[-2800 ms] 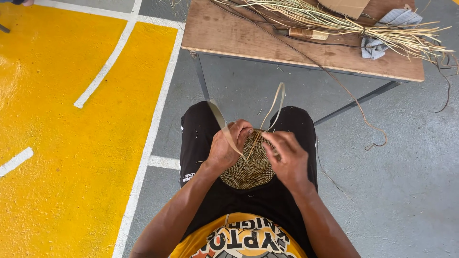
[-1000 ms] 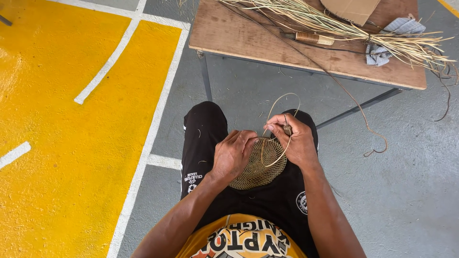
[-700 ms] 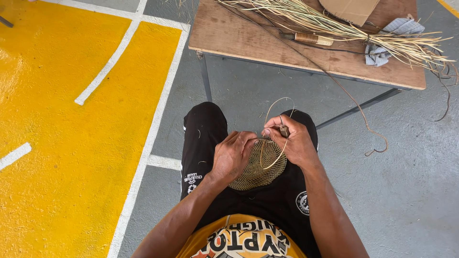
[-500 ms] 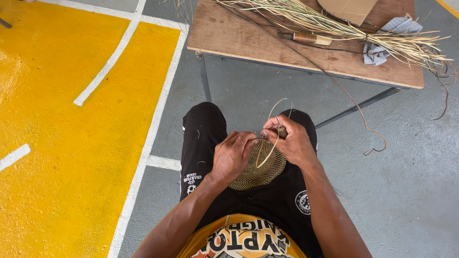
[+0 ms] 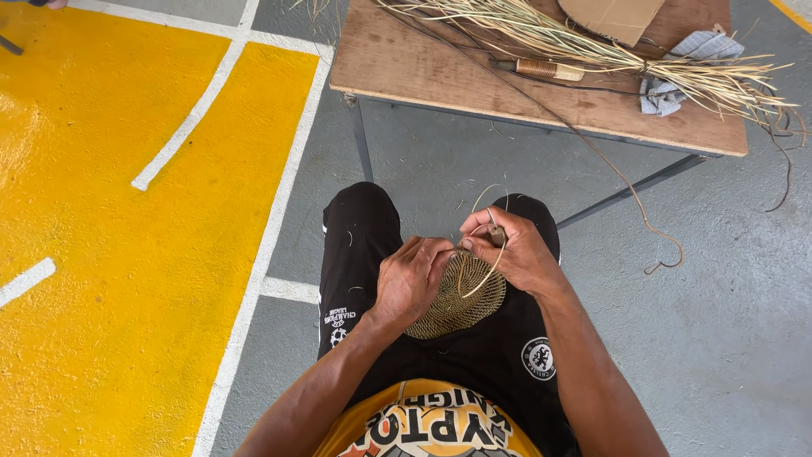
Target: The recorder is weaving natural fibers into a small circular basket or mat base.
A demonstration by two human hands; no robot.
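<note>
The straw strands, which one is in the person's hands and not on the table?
The single pale strand looping from the right hand over the round woven disc; the rest lie bundled on the wooden table.

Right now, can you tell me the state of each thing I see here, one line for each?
woven disc: unfinished, resting on the lap, held at its edge.
loose strand: curved in a loop, pinched at the disc rim.
left hand: gripping the disc.
right hand: closed on the strand.
straw bundle: lying flat on the wooden table.
</note>
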